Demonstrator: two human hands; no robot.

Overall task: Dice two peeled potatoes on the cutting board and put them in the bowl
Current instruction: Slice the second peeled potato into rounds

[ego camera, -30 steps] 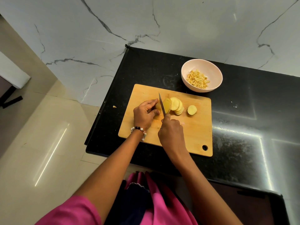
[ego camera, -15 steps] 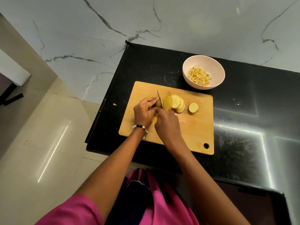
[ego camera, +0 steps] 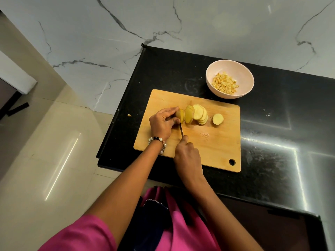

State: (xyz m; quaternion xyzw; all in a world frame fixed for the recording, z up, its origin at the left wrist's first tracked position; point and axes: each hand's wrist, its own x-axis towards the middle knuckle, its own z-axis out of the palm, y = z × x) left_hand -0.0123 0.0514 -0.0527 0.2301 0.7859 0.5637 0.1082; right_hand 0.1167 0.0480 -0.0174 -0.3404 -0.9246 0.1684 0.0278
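Potato [ego camera: 179, 114]: on the cutting board [ego camera: 208, 147], half cut, uncut end tucked under the left fingers.
Left hand [ego camera: 163, 123]: curled around the uncut end, pinning it down.
Right hand [ego camera: 187, 156]: wrapped tight around the knife handle (handle hidden inside the fist).
Knife [ego camera: 181, 130]: thin blade down by the potato, just beside the left fingertips.
Slices [ego camera: 199, 115]: leaning in a row to the right of the blade, touching each other.
End piece [ego camera: 217, 119]: lying alone, a little apart from the row.
Bowl [ego camera: 213, 73]: behind the board on the black counter [ego camera: 272, 133], small cubes already inside.
Step now: likely cutting the second potato into rounds, dicing still to do.
Doing it well: keep fingertips bent back, away from the edge; push straight down; make each round as thick as the last.
Watch out: short stub left, so easy to slip or nick a finger.
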